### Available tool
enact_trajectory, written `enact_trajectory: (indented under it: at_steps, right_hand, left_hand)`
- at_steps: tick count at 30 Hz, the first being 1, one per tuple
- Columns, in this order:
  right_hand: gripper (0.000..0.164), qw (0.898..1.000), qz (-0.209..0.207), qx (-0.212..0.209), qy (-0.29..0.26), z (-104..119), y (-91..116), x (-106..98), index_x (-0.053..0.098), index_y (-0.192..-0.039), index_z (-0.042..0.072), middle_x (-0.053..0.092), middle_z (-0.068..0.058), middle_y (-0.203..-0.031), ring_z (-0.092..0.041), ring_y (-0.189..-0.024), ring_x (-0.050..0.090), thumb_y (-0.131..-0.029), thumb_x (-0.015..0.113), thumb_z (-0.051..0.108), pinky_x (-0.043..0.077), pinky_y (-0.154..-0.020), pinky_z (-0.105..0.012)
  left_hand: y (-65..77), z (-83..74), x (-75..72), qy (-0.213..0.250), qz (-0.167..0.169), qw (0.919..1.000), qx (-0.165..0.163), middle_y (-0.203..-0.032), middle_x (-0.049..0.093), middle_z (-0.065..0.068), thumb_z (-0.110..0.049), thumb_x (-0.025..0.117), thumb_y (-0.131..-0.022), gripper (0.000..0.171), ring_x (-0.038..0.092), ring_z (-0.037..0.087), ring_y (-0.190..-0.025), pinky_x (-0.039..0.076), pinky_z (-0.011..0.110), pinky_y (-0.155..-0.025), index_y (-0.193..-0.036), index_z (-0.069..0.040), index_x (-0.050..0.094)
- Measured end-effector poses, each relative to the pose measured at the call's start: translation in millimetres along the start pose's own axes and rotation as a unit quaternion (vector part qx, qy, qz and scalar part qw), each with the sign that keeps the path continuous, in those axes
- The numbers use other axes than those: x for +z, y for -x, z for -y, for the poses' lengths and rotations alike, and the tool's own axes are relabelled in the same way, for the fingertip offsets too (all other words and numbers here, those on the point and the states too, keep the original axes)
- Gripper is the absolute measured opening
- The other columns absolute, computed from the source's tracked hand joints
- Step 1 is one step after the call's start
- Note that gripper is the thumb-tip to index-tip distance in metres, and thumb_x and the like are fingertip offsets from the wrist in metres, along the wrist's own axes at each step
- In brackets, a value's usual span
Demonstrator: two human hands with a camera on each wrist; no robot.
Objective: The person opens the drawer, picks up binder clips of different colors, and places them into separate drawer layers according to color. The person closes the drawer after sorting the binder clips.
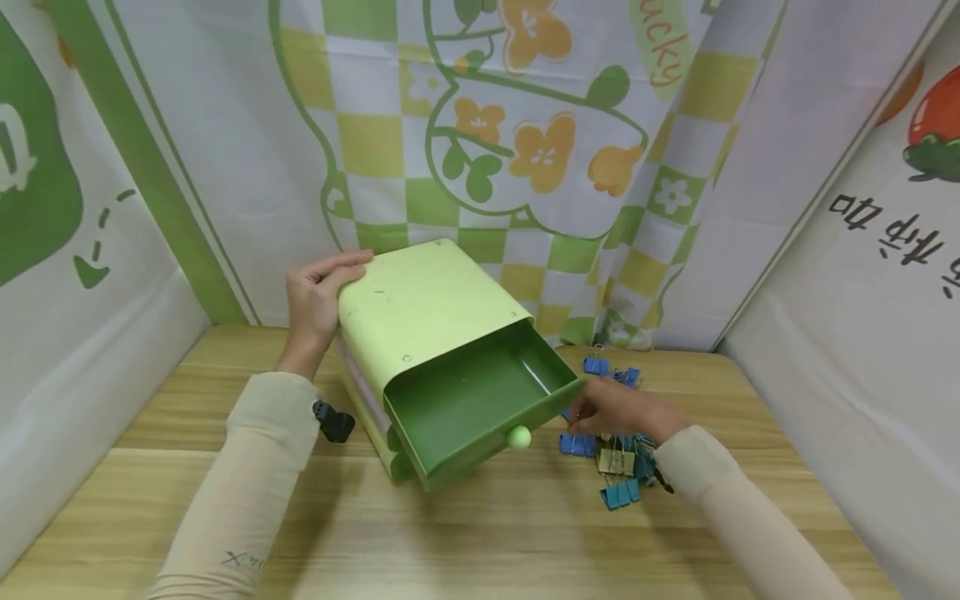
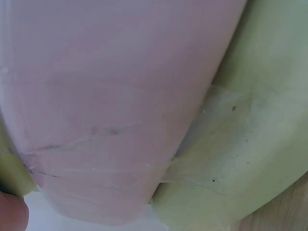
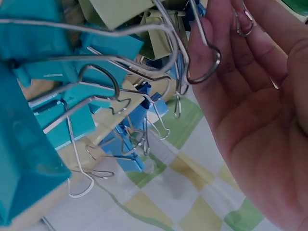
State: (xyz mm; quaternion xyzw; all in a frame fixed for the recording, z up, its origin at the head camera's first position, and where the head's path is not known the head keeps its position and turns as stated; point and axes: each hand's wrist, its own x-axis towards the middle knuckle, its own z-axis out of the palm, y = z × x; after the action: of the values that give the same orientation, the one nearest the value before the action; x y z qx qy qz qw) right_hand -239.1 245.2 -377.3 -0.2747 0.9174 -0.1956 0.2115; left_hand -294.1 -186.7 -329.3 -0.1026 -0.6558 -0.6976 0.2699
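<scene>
A light-green desktop drawer box (image 1: 427,300) stands at an angle on the table, its dark-green top drawer (image 1: 465,400) pulled out with nothing inside. A round green knob (image 1: 519,437) sits on the drawer front. My left hand (image 1: 318,300) grips the box's back left corner; in the left wrist view only a fingertip (image 2: 12,211) shows beside the pink and green side (image 2: 106,106). My right hand (image 1: 618,408) is just right of the drawer over a pile of binder clips (image 1: 617,461). Its fingers pinch a binder clip, whose wire handle (image 3: 244,24) shows; the clip's body is mostly hidden.
Blue clips (image 1: 596,365) lie behind the right hand and a teal clip (image 1: 621,495) in front. A small black object (image 1: 333,422) lies left of the box. A checked curtain (image 1: 525,200) hangs behind the wooden table (image 1: 480,542), with printed side panels.
</scene>
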Motion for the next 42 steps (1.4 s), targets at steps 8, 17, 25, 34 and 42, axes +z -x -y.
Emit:
enact_trajectory:
  at_steps: [8, 17, 25, 34, 42]
  right_hand:
    - [0.016, 0.997, 0.009, 0.003, -0.073, -8, -2, 2, 0.078, -0.094, 0.004, 0.076, -0.005, -0.083, -0.018, -0.073, 0.070, -0.101, 0.064, 0.001, 0.059, -0.065, -0.029]
    - [0.013, 0.986, -0.006, 0.025, -0.165, -12, 4, 2, 0.078, -0.101, -0.001, 0.076, -0.010, -0.088, -0.020, -0.079, 0.072, -0.102, 0.066, 0.007, 0.067, -0.076, -0.040]
    - [0.021, 0.967, -0.035, 0.069, -0.245, -13, 11, -3, 0.073, -0.114, -0.004, 0.076, -0.016, -0.102, -0.024, -0.088, 0.074, -0.105, 0.063, 0.010, 0.067, -0.084, -0.043]
    - [0.023, 0.935, -0.042, 0.065, -0.345, -15, 20, -20, 0.069, -0.117, -0.009, 0.074, -0.009, -0.101, -0.014, -0.089, 0.072, -0.106, 0.061, 0.011, 0.066, -0.088, -0.035]
    - [0.022, 0.911, -0.081, 0.055, -0.401, -11, 30, -39, 0.071, -0.119, -0.001, 0.074, 0.001, -0.095, -0.005, -0.085, 0.071, -0.105, 0.064, 0.014, 0.065, -0.084, -0.025]
  left_hand:
    - [1.1, 2.2, -0.1, 0.007, -0.002, 1.0000, 0.004, -0.109, 0.083, 0.002, -0.008, 0.072, -0.095, 0.017, 0.076, 0.007, -0.107, 0.055, 0.018, -0.101, -0.107, -0.004, 0.083]
    - [1.0, 2.8, 2.2, 0.026, -0.004, 0.9996, 0.008, -0.109, 0.083, 0.001, -0.005, 0.071, -0.094, 0.017, 0.077, 0.008, -0.106, 0.055, 0.019, -0.101, -0.106, 0.001, 0.082]
    - [1.6, 1.4, 2.3, 0.017, -0.007, 0.9998, 0.010, -0.108, 0.083, 0.000, -0.004, 0.071, -0.094, 0.018, 0.077, 0.008, -0.107, 0.055, 0.019, -0.103, -0.106, 0.002, 0.081]
    - [3.7, -0.2, 0.3, 0.014, -0.001, 0.9999, 0.009, -0.109, 0.083, -0.002, -0.006, 0.070, -0.096, 0.020, 0.076, 0.006, -0.107, 0.057, 0.016, -0.095, -0.110, 0.003, 0.080]
    - [2.2, 1.6, 0.5, 0.012, -0.001, 0.9999, 0.007, -0.110, 0.083, -0.002, -0.007, 0.070, -0.096, 0.020, 0.076, 0.006, -0.107, 0.056, 0.016, -0.096, -0.110, 0.001, 0.081]
